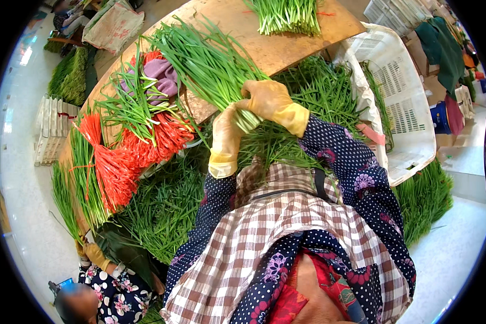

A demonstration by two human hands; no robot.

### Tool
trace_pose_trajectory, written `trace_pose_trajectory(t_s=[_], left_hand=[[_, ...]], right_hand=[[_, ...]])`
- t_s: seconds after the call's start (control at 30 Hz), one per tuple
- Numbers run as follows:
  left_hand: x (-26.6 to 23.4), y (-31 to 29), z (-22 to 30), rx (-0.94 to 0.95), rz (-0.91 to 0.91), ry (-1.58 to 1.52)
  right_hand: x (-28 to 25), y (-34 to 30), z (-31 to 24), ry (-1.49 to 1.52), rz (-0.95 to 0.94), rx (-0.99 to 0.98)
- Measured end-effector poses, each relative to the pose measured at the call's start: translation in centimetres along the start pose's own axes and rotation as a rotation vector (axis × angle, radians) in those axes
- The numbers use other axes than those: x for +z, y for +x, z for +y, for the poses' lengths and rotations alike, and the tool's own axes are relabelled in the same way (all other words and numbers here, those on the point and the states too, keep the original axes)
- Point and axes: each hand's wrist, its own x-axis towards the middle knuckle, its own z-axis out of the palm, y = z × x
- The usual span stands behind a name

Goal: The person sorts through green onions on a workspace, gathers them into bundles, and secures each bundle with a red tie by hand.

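Both my hands, in yellowish gloves, are closed around one bunch of garlic chives [208, 65]. My left hand [225, 137] grips it from the left, close to the pale cut stem ends. From the right, my right hand [275, 103] wraps the stems, its fingers meeting the left hand's. The green leaves fan away to the upper left over the brown table [191, 102]. Left of the bunch lie loose chives [135, 102], a purple cloth [159, 78] and bundles of red plastic ties [113, 167]. Cut chives [167, 208] are heaped under my arms.
A stack of chives [289, 16] lies at the table's far edge. To my right stands a white plastic crate [407, 108], with more chives [426, 200] below it. A co-worker's gloved hand [96, 255] is at lower left, beside chive bunches [86, 183]. White crates [54, 129] stand beyond the table.
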Motion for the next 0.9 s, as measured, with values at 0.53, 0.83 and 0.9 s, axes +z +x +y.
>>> trace_pose_trajectory(t_s=[0.53, 0.83, 0.9], left_hand=[[0.6, -0.3, 0.8, 0.064, 0.169, 0.032], [2.1, -0.9, 0.2, 0.105, 0.011, 0.102], [0.4, 0.4, -0.4, 0.064, 0.04, 0.155]], right_hand=[[-6.3, -8.8, 4.1, 1.22, 0.292, 0.237], [-2.6, -10.5, 5.0, -0.039, 0.205, -0.02], [-2.1, -7.7, 2.3, 0.032, 0.213, -0.089]])
